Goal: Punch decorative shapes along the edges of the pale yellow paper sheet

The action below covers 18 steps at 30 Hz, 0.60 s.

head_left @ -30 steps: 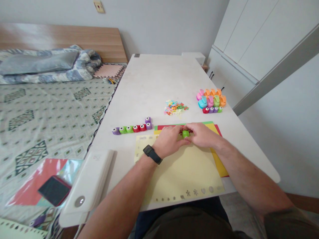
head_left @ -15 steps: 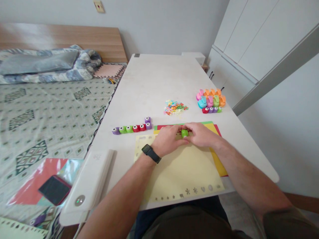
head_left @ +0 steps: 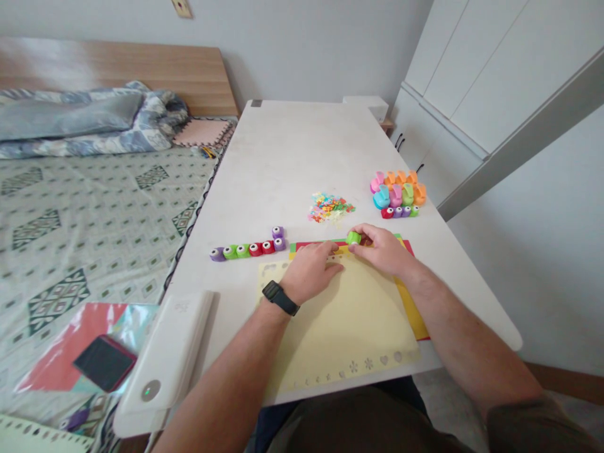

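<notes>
A green craft paper punch [head_left: 353, 238] is held between the thumb and fingers of my right hand [head_left: 377, 247], at the far edge of the paper stack. My left hand [head_left: 312, 267] lies on the pale yellow sheet [head_left: 349, 314], thumb apart from the fingers, fingertips near its far edge. Small punched shapes run along the sheet's near and left edges, and a few holes show by my left fingertips. Red, green and darker yellow sheets [head_left: 410, 308] stick out from under it.
Small punches [head_left: 255, 250] stand in a row at left. Beyond the sheets lies a pile of colourful paper cutouts [head_left: 330, 207]. Larger punches [head_left: 396, 194] are grouped at right. A long white device [head_left: 174, 352] occupies the table's left edge, beside a bed [head_left: 108, 214].
My right hand has moved the green punch away from my left hand, to the far edge of the sheets. My left hand has shifted slightly left, and the two hands are now apart.
</notes>
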{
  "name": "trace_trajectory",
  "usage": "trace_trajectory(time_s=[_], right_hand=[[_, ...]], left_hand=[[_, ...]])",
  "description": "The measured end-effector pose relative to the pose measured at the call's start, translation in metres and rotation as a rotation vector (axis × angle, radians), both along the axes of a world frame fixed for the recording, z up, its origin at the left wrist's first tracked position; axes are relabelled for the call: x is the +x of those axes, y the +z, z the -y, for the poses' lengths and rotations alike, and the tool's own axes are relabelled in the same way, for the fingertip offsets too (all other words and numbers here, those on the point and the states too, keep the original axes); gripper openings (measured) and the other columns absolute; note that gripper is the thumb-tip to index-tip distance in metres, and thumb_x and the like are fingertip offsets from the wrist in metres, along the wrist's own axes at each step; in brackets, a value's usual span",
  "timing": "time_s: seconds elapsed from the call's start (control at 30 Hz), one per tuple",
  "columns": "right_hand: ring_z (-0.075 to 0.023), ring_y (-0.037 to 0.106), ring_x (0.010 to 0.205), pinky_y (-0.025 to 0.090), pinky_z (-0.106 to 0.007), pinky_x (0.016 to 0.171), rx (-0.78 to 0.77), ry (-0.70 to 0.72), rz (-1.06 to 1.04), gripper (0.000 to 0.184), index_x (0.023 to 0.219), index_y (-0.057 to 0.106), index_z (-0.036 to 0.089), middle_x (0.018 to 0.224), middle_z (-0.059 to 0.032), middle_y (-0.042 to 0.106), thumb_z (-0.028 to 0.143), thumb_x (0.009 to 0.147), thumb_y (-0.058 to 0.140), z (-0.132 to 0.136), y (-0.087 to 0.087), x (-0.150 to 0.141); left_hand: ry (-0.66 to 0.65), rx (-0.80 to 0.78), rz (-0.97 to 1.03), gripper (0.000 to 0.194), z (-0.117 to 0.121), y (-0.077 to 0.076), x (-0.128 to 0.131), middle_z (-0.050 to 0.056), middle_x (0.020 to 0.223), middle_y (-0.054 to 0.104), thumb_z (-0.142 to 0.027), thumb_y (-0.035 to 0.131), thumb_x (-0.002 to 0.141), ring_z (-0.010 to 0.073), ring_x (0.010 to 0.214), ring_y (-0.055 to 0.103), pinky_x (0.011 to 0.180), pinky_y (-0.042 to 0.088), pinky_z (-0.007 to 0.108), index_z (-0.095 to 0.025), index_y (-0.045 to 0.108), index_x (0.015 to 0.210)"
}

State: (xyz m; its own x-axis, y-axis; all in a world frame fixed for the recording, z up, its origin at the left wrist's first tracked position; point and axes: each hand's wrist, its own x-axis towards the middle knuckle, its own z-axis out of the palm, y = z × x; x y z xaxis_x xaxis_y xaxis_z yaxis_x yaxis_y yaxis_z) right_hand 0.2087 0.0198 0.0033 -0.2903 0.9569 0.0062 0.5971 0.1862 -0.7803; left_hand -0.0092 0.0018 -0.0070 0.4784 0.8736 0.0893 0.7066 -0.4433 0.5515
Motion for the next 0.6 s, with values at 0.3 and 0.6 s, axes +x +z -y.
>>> trace_trajectory(time_s=[0.3,0.6], right_hand=[[-0.0214,0.064,0.095,0.050,-0.031,0.083,-0.211,-0.098,-0.372,0.044,0.112,0.066,0.020,0.103,-0.0051,0.071,0.057,0.088,0.062,-0.0085,-0.0021,-0.0001],[-0.0202,0.065,0.090,0.050,-0.033,0.085,-0.296,-0.151,-0.544,0.043,0.101,0.071,0.019,0.093,-0.0063,0.072,0.060,0.087,0.062,-0.0097,-0.0074,-0.0009]], left_hand=[[0.028,-0.027,0.018,0.028,-0.0006,-0.0009,0.0004,0.008,0.110,0.074,-0.030,0.066,0.088,0.0255,0.105,0.068,0.093,0.053,0.037,-0.020,0.065,0.114],[0.024,-0.008,0.032,0.027,-0.0006,-0.0023,-0.0010,0.008,0.108,0.074,-0.031,0.066,0.088,0.0249,0.103,0.068,0.091,0.053,0.037,-0.019,0.066,0.112]])
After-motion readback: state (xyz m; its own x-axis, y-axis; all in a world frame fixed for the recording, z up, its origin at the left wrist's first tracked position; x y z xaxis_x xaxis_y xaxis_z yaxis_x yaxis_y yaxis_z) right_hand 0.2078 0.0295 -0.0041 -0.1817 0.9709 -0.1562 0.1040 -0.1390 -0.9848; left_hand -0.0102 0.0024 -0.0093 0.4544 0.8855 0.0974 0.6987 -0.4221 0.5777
